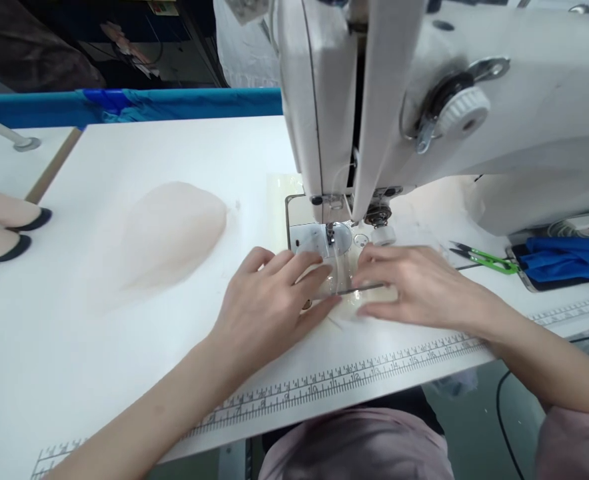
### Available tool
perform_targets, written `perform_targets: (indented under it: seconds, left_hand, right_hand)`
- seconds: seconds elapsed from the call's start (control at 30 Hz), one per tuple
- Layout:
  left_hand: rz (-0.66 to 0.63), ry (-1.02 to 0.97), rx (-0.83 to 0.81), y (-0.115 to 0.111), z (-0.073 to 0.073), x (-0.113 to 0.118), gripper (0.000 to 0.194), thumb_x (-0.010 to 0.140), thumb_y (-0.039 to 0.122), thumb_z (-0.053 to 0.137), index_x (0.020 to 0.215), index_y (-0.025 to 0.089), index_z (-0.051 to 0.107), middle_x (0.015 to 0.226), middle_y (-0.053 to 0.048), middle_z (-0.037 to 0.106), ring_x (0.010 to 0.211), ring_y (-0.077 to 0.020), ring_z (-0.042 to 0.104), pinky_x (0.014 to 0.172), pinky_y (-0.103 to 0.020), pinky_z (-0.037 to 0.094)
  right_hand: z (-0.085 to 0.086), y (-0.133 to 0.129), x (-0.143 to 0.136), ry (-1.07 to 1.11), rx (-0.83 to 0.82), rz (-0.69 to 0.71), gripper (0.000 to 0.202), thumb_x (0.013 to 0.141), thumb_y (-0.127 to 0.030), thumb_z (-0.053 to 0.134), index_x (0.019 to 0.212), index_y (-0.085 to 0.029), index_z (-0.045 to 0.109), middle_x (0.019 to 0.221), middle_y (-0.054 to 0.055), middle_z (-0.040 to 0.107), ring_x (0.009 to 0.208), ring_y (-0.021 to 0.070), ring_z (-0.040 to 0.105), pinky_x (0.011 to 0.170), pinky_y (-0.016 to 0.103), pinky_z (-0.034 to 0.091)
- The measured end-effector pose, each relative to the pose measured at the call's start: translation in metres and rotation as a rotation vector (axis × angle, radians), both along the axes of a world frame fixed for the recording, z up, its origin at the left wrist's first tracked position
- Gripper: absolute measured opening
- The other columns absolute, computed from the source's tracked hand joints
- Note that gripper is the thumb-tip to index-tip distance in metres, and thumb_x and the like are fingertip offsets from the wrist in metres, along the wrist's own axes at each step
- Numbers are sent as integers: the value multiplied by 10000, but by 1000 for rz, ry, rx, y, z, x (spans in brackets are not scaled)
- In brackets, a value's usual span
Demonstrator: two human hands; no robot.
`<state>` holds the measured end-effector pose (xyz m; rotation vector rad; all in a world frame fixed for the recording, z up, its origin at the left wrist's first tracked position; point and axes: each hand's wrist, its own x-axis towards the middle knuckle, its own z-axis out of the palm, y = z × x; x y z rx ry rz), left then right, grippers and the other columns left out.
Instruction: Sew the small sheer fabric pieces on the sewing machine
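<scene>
My left hand (274, 307) rests palm down at the near left side of the sewing machine's metal needle plate (307, 237). Its fingers are bent but loose, with the thumb apart and pointing right. Across from it, my right hand (409, 283) lies by the plate's right side, a little smeared by motion, its thumb and fingers apart. No held thing shows in either hand. A thin pale strand (338, 267) runs between them over the plate. The presser foot (330, 233) and needle area stand just beyond my fingertips. Yellowish tape (277, 200) borders the plate.
The sewing machine head (324, 100) looms over the white table (139, 373), which has a printed ruler (314, 390) along its near edge. On the right lie green thread snips (494, 262) and blue cloth (569, 259). Two beige black-ended pieces (9, 210) jut in at left.
</scene>
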<state>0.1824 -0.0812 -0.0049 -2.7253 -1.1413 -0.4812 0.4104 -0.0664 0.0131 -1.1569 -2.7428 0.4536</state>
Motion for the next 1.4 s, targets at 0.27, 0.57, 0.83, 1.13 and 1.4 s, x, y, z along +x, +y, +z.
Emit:
perform_targets:
  seconds: [0.27,0.57,0.83,1.13,1.4]
  left_hand:
    - [-53,-25,-365,3,15,-5,295,986,273,336,945,200,619,930,-38,677,623,-133,587,572,-281,419]
    - [112,-17,-552,22,21,9,289,897,268,461,1132,168,597,842,-28,606,635,-155,580,556,-271,420]
    - [14,-178,-696,53,21,8,254,842,246,472,761,193,707,686,0,528,512,-85,443,492,-242,347]
    - [-59,-359,-779,40,15,2,440,945,402,415,666,185,677,673,3,453,553,-97,454,512,-252,394]
    - [-195,25,169,0,-12,2,162,900,188,538,901,197,699,940,-49,715,827,-200,604,752,-370,443]
  right_hand:
    - [9,-3,6,149,-299,-89,142,940,-175,467,862,-200,583,765,-21,623,628,103,567,538,235,342]
    - [-4,3,-3,197,-47,-87,150,902,-254,565,979,-178,669,850,30,650,718,146,572,572,247,367]
    - [-25,14,-7,364,357,-205,229,927,-246,513,906,-186,733,835,22,632,607,92,508,478,223,277]
    - [-17,8,-10,275,180,-187,213,891,-180,525,922,-220,732,765,-18,693,676,122,556,552,238,311]
    - [-22,-4,-9,112,439,80,204,877,-123,560,758,-178,716,933,6,746,939,185,578,777,328,371]
